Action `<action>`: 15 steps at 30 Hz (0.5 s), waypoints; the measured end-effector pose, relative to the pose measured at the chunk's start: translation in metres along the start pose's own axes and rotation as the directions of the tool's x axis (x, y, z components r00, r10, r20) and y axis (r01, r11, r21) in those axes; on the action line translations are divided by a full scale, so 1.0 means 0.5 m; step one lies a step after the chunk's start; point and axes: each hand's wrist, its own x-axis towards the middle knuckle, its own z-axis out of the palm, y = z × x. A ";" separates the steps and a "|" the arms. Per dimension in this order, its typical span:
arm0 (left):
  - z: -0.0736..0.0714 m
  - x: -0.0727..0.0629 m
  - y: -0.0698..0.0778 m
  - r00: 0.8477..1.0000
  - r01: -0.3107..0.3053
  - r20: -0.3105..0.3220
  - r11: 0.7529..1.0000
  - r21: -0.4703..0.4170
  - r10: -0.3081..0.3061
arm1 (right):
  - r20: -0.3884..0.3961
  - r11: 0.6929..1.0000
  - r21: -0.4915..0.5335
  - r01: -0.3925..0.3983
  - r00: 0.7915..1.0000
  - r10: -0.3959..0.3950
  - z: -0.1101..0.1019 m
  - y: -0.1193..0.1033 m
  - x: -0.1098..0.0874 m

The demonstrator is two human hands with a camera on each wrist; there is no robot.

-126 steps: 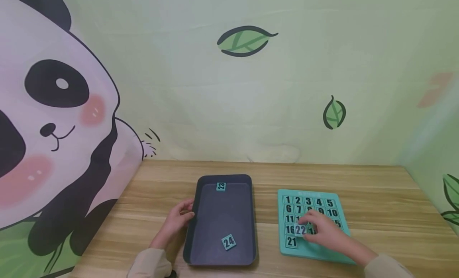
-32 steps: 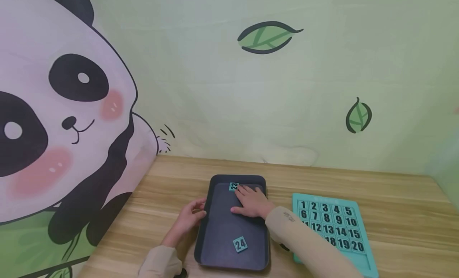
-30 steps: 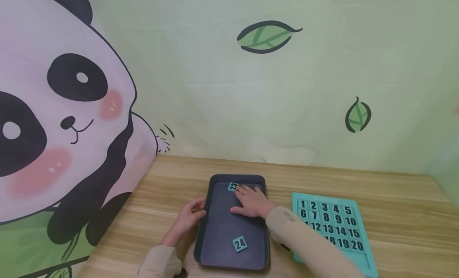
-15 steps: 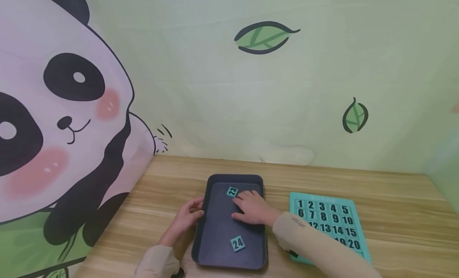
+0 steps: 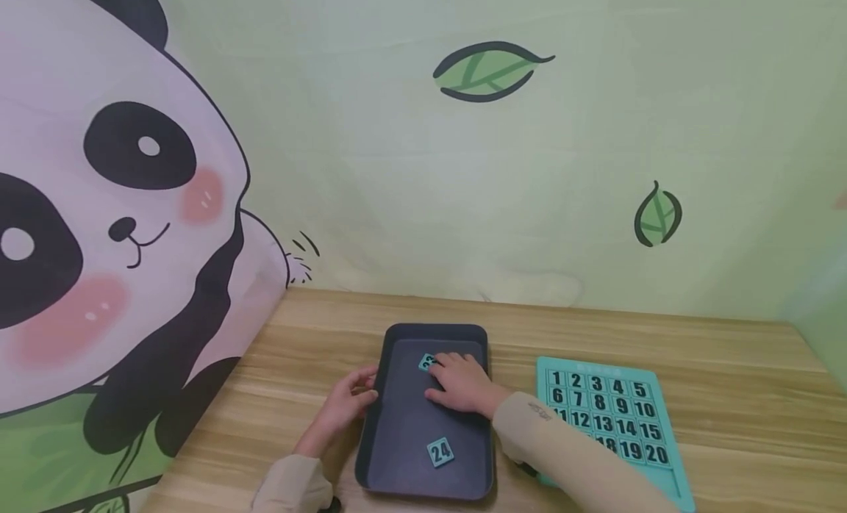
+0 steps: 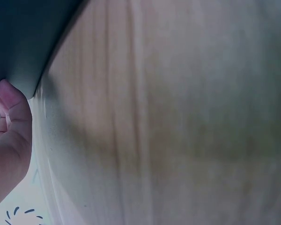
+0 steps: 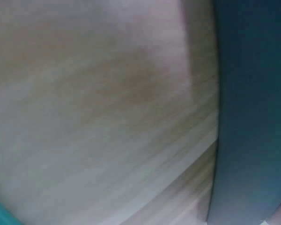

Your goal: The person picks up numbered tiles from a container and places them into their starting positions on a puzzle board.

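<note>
In the head view a dark tray (image 5: 400, 454) lies on the table, holding two teal number tiles. My right hand (image 5: 463, 384) reaches into it, palm down, with extended fingertips on the 23 tile (image 5: 424, 363) and partly covering it. The 24 tile (image 5: 440, 451) lies turned at the tray's near end. At the tray's left side is my left hand (image 5: 344, 403), thumb and fingers touching the outer wall. The left wrist view has that thumb (image 6: 11, 96) against the tray wall (image 6: 23, 42). In the right wrist view the tray wall (image 7: 253, 103) hides most of the right hand.
A teal number board (image 5: 598, 367) lies to the right, several rows of tiles in it. My right sleeve (image 5: 569, 447) crosses its lower left and hides the numbers there. Behind the wooden table (image 5: 728, 395) hangs a green backdrop (image 5: 370, 204) with a panda print.
My right hand has gone from the board, where it held the 22 tile, into the tray. The 23 tile has slid nearer and turned under its fingertips. The left hand stays at the tray.
</note>
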 end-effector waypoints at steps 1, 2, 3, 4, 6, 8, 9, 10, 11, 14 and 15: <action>0.000 0.000 0.000 1.000 -0.001 0.001 1.000 0.001 0.001 | -0.016 1.000 -0.006 0.011 1.000 -0.011 -0.001 -0.001 -0.001; -0.001 -0.001 0.001 1.000 -0.002 0.000 1.000 0.004 0.002 | -0.032 1.000 -0.014 0.023 0.999 -0.023 -0.003 -0.002 -0.002; -0.001 0.000 0.001 1.000 -0.002 0.000 1.000 0.006 0.002 | -0.035 1.000 -0.009 0.027 0.999 -0.027 -0.003 -0.002 -0.002; -0.002 0.000 0.001 1.000 -0.003 0.000 1.000 0.005 0.003 | -0.047 0.999 -0.014 0.035 0.998 -0.035 -0.003 -0.003 -0.002; -0.002 0.000 0.001 1.000 0.002 -0.001 1.000 -0.006 -0.002 | -0.055 0.999 -0.007 0.040 0.998 -0.040 -0.004 -0.003 -0.001; -0.002 0.000 0.001 1.000 0.002 0.001 1.000 -0.011 -0.002 | -0.048 0.999 0.013 0.035 0.998 -0.034 -0.006 -0.004 -0.002; -0.002 0.000 0.001 1.000 0.002 0.002 1.000 -0.013 -0.002 | -0.042 0.999 0.025 0.029 0.999 -0.028 -0.006 -0.004 -0.002; -0.002 0.000 0.001 1.000 0.001 0.002 1.000 -0.013 -0.001 | -0.036 0.999 0.039 0.023 0.999 -0.021 -0.006 -0.004 -0.002; -0.002 0.000 0.001 1.000 0.002 0.002 1.000 -0.012 -0.002 | -0.029 0.998 0.057 0.016 0.999 -0.015 -0.006 -0.004 -0.003; -0.001 -0.001 0.000 1.000 -0.001 0.001 1.000 -0.006 0.001 | -0.005 0.994 0.114 -0.007 1.000 0.007 -0.004 -0.004 -0.003; -0.001 -0.001 -0.001 1.000 -0.002 0.000 1.000 -0.006 0.002 | 0.001 0.991 0.130 -0.014 1.000 0.014 -0.003 -0.003 -0.002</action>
